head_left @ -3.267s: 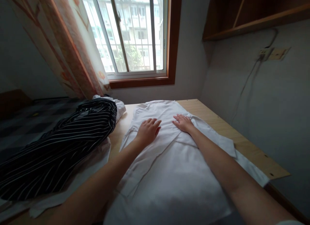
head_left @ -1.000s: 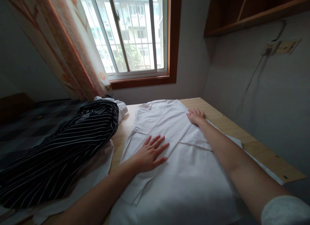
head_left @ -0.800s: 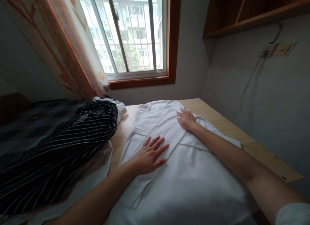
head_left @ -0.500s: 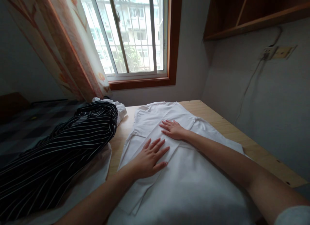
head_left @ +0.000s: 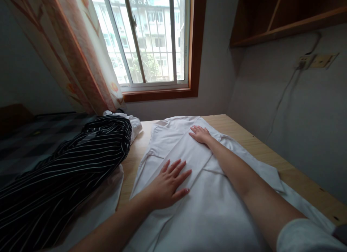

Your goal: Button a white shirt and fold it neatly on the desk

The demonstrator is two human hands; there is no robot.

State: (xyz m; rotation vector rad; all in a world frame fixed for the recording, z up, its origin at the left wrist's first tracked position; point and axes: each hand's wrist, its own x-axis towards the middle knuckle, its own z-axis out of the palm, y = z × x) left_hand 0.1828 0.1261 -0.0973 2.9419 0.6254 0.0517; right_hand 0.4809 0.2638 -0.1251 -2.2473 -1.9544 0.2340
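A white shirt (head_left: 214, 197) lies spread over the wooden table, with one sleeve folded diagonally across its body. My left hand (head_left: 169, 185) rests flat on the folded sleeve near the middle, fingers spread. Farther up, close to the shoulder area, my right hand (head_left: 200, 134) presses on the cloth with its fingers stretched out. Neither hand grips anything. My right forearm crosses above the shirt's right side, hiding part of it.
Left of the shirt lies a heap of black-and-white striped clothing (head_left: 89, 150) on a dark checked surface (head_left: 40, 136). The light wooden tabletop (head_left: 260, 147) ends near the right wall. A barred window (head_left: 151, 42), a patterned curtain (head_left: 73, 53) and a wall shelf (head_left: 290, 26) surround it.
My right hand has slid up and slightly right along the folded sleeve, away from my left hand. My left hand has shifted slightly lower in view, still flat on the cloth.
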